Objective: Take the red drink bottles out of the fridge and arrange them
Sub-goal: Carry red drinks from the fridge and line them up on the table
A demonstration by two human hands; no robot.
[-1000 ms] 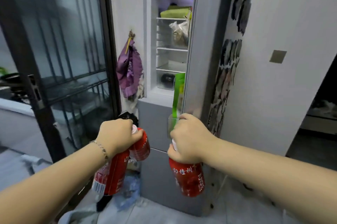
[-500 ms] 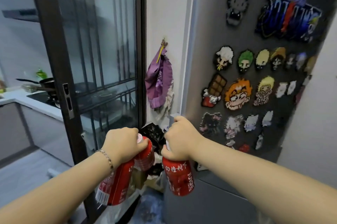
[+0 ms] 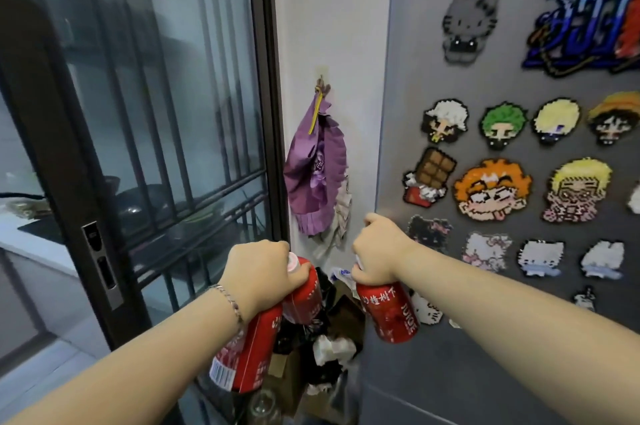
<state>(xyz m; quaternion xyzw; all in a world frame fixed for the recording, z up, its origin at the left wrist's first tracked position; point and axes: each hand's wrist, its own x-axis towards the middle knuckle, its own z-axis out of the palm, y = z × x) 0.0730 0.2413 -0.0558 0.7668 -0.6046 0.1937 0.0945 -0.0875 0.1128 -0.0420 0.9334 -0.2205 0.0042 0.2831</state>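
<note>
**Head view, at the fridge door [image 3: 415,43].** The fridge's inside is out of sight, so whether more bottles wait there cannot be told.

Three red drink bottles are out of the fridge and held in the air; none is set down.

- **Left hand [image 3: 258,274]:** its fingers are curled round the tops of two bottles. The nearer bottle [image 3: 247,352] slants down towards the floor. The farther bottle [image 3: 304,293] hangs pressed against it.
- **Right hand [image 3: 377,251]:** its fingers are closed tightly round the cap end of the third bottle [image 3: 389,315], which hangs just in front of the lower part of the door.

**Judged progress:** removal is done for these three bottles. Carrying and arranging are left, and the place meant for them is not shown.

**Counts:**
- Bottles: three
- Hands: two
- Bracelet [image 3: 228,298] on the left wrist: one
- Purple cloth [image 3: 315,175] hanging from a wall hook: one
- Sliding glass door [image 3: 156,113] to the left: one
- Bead-picture magnets [image 3: 491,185] on the fridge door: more than a dozen, several cut off by the frame edge
</note>
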